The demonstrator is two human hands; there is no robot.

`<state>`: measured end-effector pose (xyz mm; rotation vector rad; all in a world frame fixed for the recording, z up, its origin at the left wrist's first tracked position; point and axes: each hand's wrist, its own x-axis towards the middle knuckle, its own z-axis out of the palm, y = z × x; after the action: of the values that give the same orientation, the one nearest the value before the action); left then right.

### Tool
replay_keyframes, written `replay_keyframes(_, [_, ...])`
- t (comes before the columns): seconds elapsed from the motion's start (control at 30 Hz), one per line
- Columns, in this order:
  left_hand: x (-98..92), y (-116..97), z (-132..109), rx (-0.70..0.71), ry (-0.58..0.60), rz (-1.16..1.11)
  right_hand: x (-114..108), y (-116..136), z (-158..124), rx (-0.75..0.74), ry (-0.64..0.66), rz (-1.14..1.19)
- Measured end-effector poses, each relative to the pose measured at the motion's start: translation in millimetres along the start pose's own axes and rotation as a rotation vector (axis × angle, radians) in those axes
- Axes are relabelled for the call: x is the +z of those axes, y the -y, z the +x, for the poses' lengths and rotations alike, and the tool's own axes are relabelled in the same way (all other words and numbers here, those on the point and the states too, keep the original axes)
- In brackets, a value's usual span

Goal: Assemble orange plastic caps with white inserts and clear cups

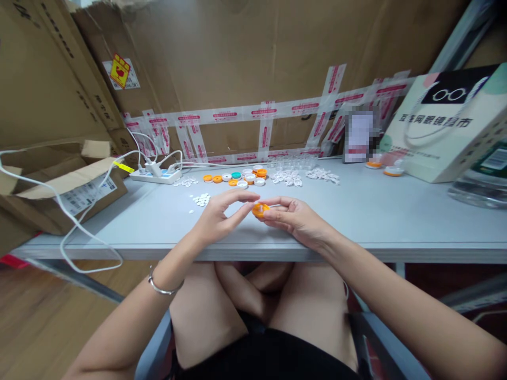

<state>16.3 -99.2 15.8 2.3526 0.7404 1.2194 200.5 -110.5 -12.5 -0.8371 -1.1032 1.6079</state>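
My right hand (295,217) pinches a small orange cap (260,209) between thumb and fingers, just above the grey table (376,216) near its front edge. My left hand (222,214) is beside it, thumb and forefinger bent towards the cap, their tips touching or almost touching it. A silver bracelet (160,285) sits on my left wrist. Farther back lie several orange, white and teal caps (241,177) and small white pieces (202,199).
A white power strip (155,173) with cables lies at the back left beside an open cardboard box (59,184). More white pieces (304,177) are scattered at the back centre. A printed paper bag (443,124) and a clear bottle (479,184) stand at the right. Taped cardboard forms the back wall.
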Motion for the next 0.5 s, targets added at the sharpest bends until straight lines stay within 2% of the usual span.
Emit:
replay_keyframes(0.1, [8.3,-3,-7,-0.254,-0.107,-0.154,0,-1,0,0.000,0.009,0.006])
replay_keyframes(0.2, [17.2,-1,-11,-0.471,-0.119,-0.367,0,-1,1,-0.005,0.019,-0.002])
replay_keyframes(0.5, [29.7,9,-6,-0.630,-0.184,-0.755,0,-5,2,-0.021,-0.018,-0.040])
